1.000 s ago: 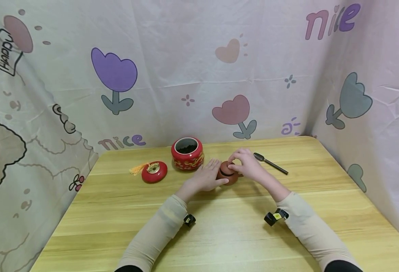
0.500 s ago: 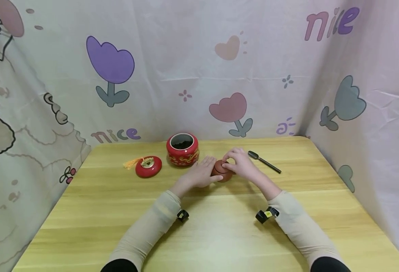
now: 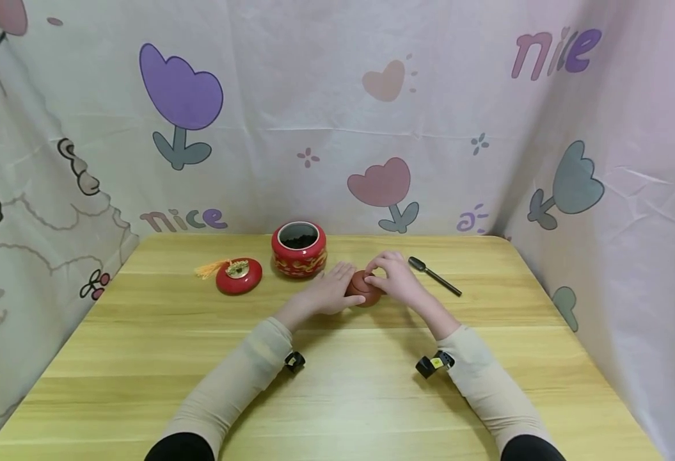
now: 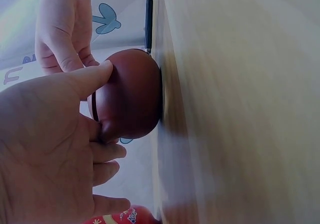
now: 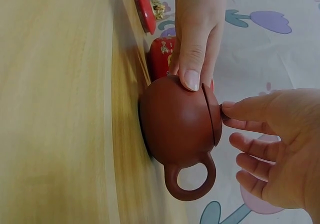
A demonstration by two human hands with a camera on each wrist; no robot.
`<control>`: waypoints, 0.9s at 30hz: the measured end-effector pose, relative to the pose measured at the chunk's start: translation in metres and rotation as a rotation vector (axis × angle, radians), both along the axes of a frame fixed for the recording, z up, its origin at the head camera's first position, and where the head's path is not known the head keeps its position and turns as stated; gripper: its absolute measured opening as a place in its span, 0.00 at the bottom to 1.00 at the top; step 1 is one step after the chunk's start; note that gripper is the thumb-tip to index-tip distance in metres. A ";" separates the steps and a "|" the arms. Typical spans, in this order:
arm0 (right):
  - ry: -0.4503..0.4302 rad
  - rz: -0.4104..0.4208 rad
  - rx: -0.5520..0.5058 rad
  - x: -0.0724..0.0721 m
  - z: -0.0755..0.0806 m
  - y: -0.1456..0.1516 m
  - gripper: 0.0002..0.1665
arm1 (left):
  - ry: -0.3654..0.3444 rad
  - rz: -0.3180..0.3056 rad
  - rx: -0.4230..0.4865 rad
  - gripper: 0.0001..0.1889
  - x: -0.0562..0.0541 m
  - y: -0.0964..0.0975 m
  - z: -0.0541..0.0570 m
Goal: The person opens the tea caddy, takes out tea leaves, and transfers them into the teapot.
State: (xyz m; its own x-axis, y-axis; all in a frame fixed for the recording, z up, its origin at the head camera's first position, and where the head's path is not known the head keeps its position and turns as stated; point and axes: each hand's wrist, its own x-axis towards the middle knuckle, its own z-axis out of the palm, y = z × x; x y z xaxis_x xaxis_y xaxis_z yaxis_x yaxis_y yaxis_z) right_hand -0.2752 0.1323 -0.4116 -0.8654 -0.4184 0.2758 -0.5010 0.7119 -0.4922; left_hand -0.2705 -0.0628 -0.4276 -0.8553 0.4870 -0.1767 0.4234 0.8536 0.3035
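A reddish-brown clay teapot [image 3: 366, 296] stands on the wooden table between both hands. My left hand [image 3: 327, 291] holds it from the spout side; in the left wrist view the thumb presses the body and the fingers reach behind the spout [image 4: 111, 131]. My right hand [image 3: 399, 276] pinches the small knob of the teapot lid [image 5: 215, 118] between thumb and forefinger, its other fingers loosely bent. The lid sits over the mouth with a thin dark seam around it. In the right wrist view the loop handle [image 5: 211, 181] is free of both hands.
Left of the teapot stands a red jar [image 3: 299, 259] with gold dragon decoration, uncovered, dark contents inside. Its red lid [image 3: 239, 278] with an orange tassel [image 3: 209, 269] lies further left. A dark scoop [image 3: 436, 276] lies right of my right hand. A patterned cloth hangs behind the table.
The teapot lid has come down from a tilt with a wide dark gap to sitting on the mouth, my right hand still on its knob. The whole head view has shifted slightly.
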 end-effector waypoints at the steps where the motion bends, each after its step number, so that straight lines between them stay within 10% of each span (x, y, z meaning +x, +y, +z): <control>1: -0.001 -0.001 0.001 0.000 0.000 -0.001 0.04 | -0.002 0.000 -0.004 0.47 0.000 -0.001 0.000; 27: -0.019 -0.007 -0.004 0.005 0.000 0.000 0.06 | -0.042 0.029 -0.014 0.48 0.001 0.000 0.001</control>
